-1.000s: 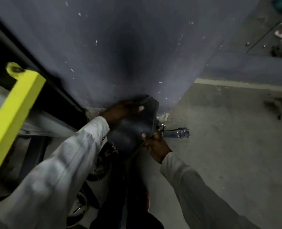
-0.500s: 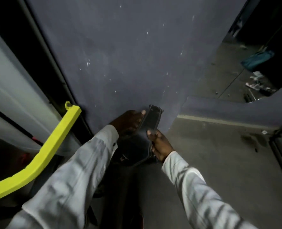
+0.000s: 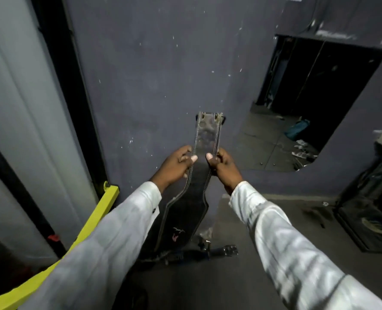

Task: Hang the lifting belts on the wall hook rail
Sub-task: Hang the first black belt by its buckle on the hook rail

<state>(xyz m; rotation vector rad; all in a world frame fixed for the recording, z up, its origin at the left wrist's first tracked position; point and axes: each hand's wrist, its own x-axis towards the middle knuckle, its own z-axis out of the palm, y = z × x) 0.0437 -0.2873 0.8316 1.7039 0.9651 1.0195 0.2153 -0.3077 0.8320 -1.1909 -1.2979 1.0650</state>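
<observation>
The 2 arms reach forward from the bottom of the view and converge toward the middle. The left sleeve (image 3: 109, 238) and the right sleeve (image 3: 292, 249) are white and end at the wrists, which are bare and roughly straight. The left hand (image 3: 176, 164) pinches the left edge of the belt (image 3: 205, 139), thumb across the front, fingers curled behind. The right hand (image 3: 223, 165) grips the right edge at the same height in the same way. The 2 thumb tips point at each other, near but apart.
</observation>
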